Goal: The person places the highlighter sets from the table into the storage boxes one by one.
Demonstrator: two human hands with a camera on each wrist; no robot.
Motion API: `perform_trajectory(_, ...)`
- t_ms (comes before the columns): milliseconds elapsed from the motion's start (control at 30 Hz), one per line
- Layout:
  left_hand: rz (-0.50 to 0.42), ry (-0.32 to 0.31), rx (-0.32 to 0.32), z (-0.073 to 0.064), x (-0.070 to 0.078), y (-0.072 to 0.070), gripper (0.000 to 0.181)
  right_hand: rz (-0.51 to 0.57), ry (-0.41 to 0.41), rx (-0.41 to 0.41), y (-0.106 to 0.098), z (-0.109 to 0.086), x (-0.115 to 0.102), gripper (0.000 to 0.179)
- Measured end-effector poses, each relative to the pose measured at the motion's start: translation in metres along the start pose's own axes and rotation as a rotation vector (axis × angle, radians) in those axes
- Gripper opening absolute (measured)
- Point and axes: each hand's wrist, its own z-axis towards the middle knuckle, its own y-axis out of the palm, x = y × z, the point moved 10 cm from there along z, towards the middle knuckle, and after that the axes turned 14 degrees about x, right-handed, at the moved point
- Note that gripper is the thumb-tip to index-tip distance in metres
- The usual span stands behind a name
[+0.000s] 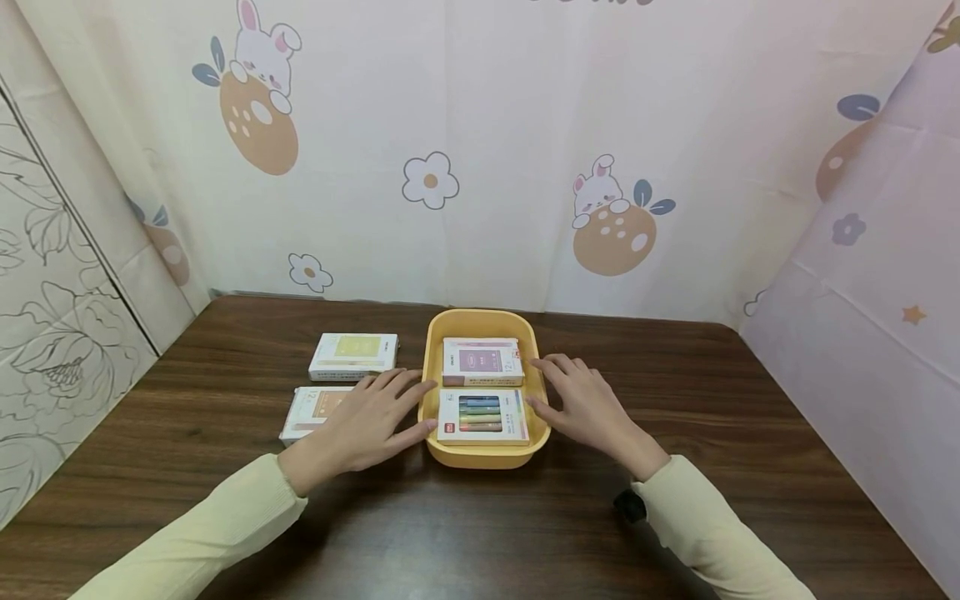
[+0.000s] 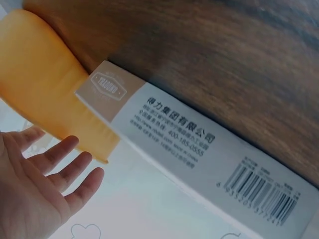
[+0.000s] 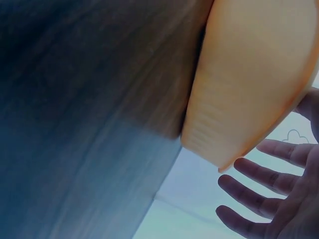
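Observation:
A yellow plastic tray (image 1: pixel 483 457) stands in the middle of the table. Inside lie two flat boxes: a white one with a purple panel (image 1: pixel 482 361) at the back, and a white one with a window showing coloured sticks (image 1: pixel 482 417) in front. My left hand (image 1: pixel 363 429) is at the tray's left rim, fingers spread and lightly bent. On the opposite side, my right hand (image 1: pixel 588 406) is at the right rim with its fingers extended. In the wrist views, the left fingers (image 2: pixel 75 169) and right fingers (image 3: pixel 249 194) are beside the tray's rim; firm contact cannot be told.
Left of the tray lie a white box with a yellow-green panel (image 1: pixel 354 356) and, nearer, a white box with an orange-brown panel (image 1: pixel 311 408), partly behind the left hand. A printed curtain (image 1: pixel 510 233) hangs behind the dark wooden table (image 1: pixel 450 533).

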Motion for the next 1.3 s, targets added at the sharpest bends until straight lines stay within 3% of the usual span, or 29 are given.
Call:
perform_trajectory(200,0.009,-0.024,-0.011,0.000,-0.007,-0.004,0.059,0.006,0.009,-0.001,0.001,-0.002,0.002,0.050)
perform_trajectory(500,0.039,-0.001,0.023,-0.004,-0.021,-0.014,0.061,0.007,0.018,-0.013,0.005,-0.005,0.004,0.049)
perform_trajectory(700,0.084,0.023,-0.015,-0.010,-0.035,-0.012,0.063,0.010,0.027,-0.022,0.006,-0.006,0.005,0.047)
perform_trajectory(1300,0.059,0.171,-0.018,-0.028,-0.059,-0.007,0.068,0.017,0.018,0.006,0.006,-0.007,0.003,0.046)
